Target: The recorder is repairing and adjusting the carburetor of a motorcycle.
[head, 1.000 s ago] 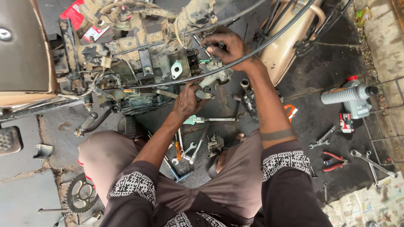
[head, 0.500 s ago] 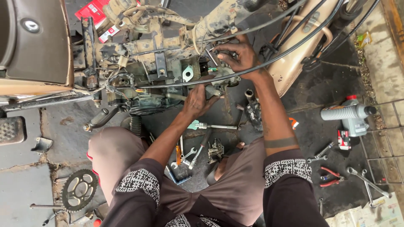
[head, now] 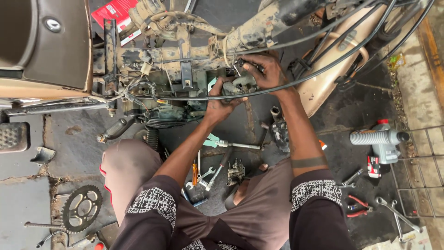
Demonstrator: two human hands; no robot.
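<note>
Grey metal carburetor (head: 238, 85) sits gripped between left hand (head: 221, 99) and right hand (head: 266, 71) fingers.

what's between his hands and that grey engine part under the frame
Nothing separates them: the left hand and right hand both already touch the grey metal part. A black cable only crosses in front of the right wrist.

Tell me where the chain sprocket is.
In the head view, the black sprocket lies flat on the ground at lower left, beside the person's left knee.
</note>
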